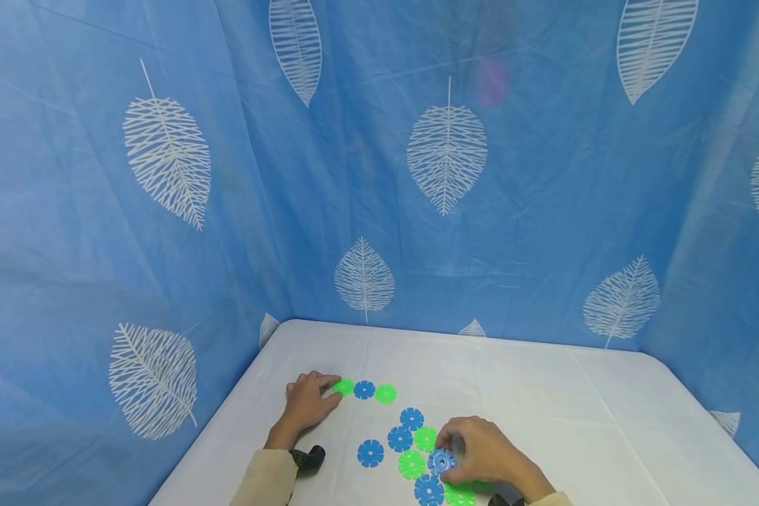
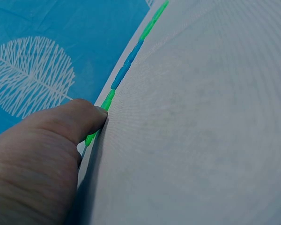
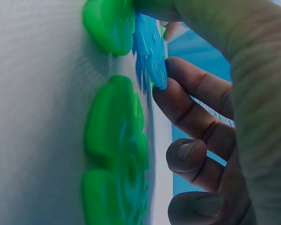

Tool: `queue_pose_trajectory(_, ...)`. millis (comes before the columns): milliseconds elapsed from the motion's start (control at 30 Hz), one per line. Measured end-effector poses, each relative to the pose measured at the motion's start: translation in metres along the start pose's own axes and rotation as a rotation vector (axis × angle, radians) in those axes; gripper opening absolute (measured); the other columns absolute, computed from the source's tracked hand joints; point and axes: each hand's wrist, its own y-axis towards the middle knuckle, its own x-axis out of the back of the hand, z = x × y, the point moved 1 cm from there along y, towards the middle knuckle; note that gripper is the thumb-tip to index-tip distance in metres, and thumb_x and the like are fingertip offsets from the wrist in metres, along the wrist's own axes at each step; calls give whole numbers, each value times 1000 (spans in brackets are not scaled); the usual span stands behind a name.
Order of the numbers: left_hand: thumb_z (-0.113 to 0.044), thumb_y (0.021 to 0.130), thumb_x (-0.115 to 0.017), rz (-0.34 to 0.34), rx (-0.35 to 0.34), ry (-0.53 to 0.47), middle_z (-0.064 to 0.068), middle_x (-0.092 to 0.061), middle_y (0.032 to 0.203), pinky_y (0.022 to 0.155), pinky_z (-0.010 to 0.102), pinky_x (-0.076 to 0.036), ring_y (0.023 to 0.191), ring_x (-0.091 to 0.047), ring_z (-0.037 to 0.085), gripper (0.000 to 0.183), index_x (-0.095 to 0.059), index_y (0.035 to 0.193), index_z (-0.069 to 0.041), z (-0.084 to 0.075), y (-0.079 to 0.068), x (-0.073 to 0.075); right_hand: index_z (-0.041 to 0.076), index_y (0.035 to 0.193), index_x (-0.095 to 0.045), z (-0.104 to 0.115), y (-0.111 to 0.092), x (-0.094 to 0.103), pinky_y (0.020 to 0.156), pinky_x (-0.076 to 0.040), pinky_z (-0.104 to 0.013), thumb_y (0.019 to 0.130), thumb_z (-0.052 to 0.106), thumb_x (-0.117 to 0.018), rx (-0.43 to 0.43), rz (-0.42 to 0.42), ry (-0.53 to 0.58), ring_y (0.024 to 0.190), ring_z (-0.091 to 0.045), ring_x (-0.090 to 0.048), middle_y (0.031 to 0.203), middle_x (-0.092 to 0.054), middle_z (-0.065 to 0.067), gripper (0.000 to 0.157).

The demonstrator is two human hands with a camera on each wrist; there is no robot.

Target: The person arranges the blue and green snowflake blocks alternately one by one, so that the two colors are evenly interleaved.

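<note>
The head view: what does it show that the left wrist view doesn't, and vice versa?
Only the head view shows the right hand pinching a blue disc, and scattered discs beside it. Only the left wrist view shows the row of three discs edge-on. Both show the left hand at that row's end, the white tabletop and the blue curtain.

No readable text or numbers anywhere
</note>
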Motion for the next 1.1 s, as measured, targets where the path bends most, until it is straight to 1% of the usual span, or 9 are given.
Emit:
queue_pose_trajectory(167, -37, 85, -76, -4, -5, 6, -4, -68, 101, 83, 43, -30, 97, -54, 16, 34, -74, 118, -27, 0, -2, -1, 40, 98, -70, 1, -1, -1, 88, -51, -42, 68, 57, -84, 13, 0, -32, 94, -1, -60, 96, -63, 29, 37)
queue_pose_trajectory(267, -36, 85, -77, -10, -14, 4, -3, -68, 101, 83, 44, -30, 97, -54, 17, 34, -74, 117, -27, 0, -2, -1, 41, 99, -70, 1, -1, -1, 88, -51, -42, 68, 58, -83, 24, -5, -56, 95, -1, -61, 97, -63, 29, 37)
queue_pose_trajectory(433, -35, 85, -77, -14, -20, 1, -3, -68, 100, 83, 45, -31, 97, -54, 18, 34, -74, 117, -26, -1, -3, 1, 40, 99, -71, 3, 0, -1, 86, -53, -41, 69, 61, -81, 53, -10, -112, 92, 1, -61, 95, -63, 30, 38)
queue_pose_trajectory(600, -35, 85, -77, -8, -17, 6, -3, -68, 102, 84, 46, -31, 99, -55, 18, 34, -74, 118, -26, -2, -2, 1, 38, 98, -73, 3, 1, 1, 82, -53, -38, 71, 65, -78, 100, -37, -190, 88, 3, -61, 94, -63, 29, 39)
queue_pose_trajectory(800, -35, 85, -76, -15, -25, 7, -2, -68, 102, 84, 45, -31, 98, -55, 18, 34, -74, 118, -26, -2, -1, 1, 38, 97, -73, 2, 0, 3, 80, -55, -34, 71, 64, -78, 141, -89, -208, 86, 5, -61, 95, -64, 28, 37)
queue_pose_trajectory(933, -34, 85, -76, -21, -29, 13, -2, -68, 101, 83, 45, -31, 97, -55, 18, 34, -74, 118, -25, -1, 0, 0, 37, 98, -73, 2, 1, 4, 80, -55, -34, 72, 64, -78, 127, -95, -208, 83, 7, -57, 97, -65, 27, 38)
queue_pose_trajectory(1000, -35, 85, -76, -25, -32, 10, -3, -68, 101, 83, 44, -31, 97, -55, 18, 34, -74, 117, -25, -1, -1, 0, 37, 99, -73, 2, 1, 4, 78, -54, -31, 73, 62, -78, 132, -115, -200, 81, 9, -54, 96, -64, 27, 37)
queue_pose_trajectory(1033, -35, 85, -76, -27, -33, 10, -3, -68, 101, 83, 44, -31, 97, -55, 17, 34, -74, 117, -26, 0, -1, 0, 37, 99, -72, 2, 0, 4, 76, -53, -29, 73, 61, -79, 148, -138, -195, 80, 9, -54, 96, -64, 27, 36)
queue_pose_trajectory(1100, -36, 85, -76, -28, -39, 4, -3, -68, 101, 82, 44, -31, 96, -55, 17, 34, -74, 117, -25, 1, -1, -1, 35, 98, -72, 3, -1, 5, 71, -51, -23, 72, 57, -82, 211, -221, -184, 77, 10, -53, 94, -63, 27, 35)
